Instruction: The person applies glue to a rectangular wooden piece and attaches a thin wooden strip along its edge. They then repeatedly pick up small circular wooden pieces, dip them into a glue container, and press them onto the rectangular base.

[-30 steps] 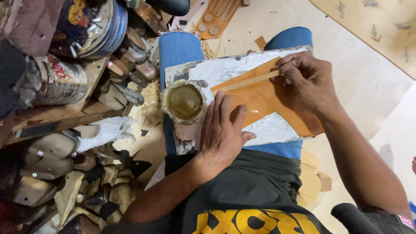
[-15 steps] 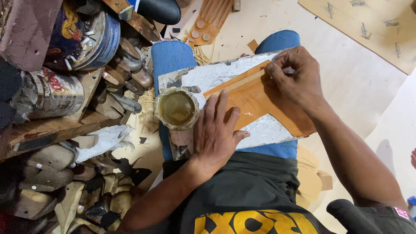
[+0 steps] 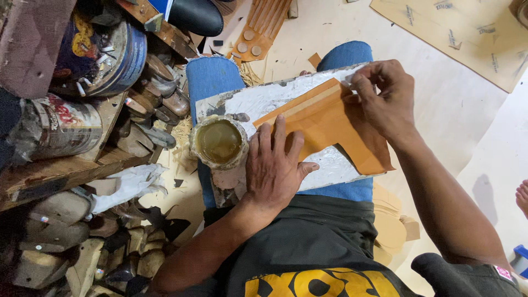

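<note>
Even, bright light fell on my board (image 3: 264, 102); left of it the shelf (image 3: 60, 170) sat dim, edges slightly bent.

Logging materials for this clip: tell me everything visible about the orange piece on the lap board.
The orange piece is a thin, flat sheet, leather-like, cut with straight edges and a stepped outline; a paler strip runs along its upper edge. It lies flat and slanted on a worn silvery board across the person's lap. The left hand presses its lower left part; the right hand pinches its upper right corner.

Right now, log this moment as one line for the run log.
left hand: flat on orange leather piece | right hand: pinching its far edge | board: on lap | glue tin: open, beside left hand
</note>
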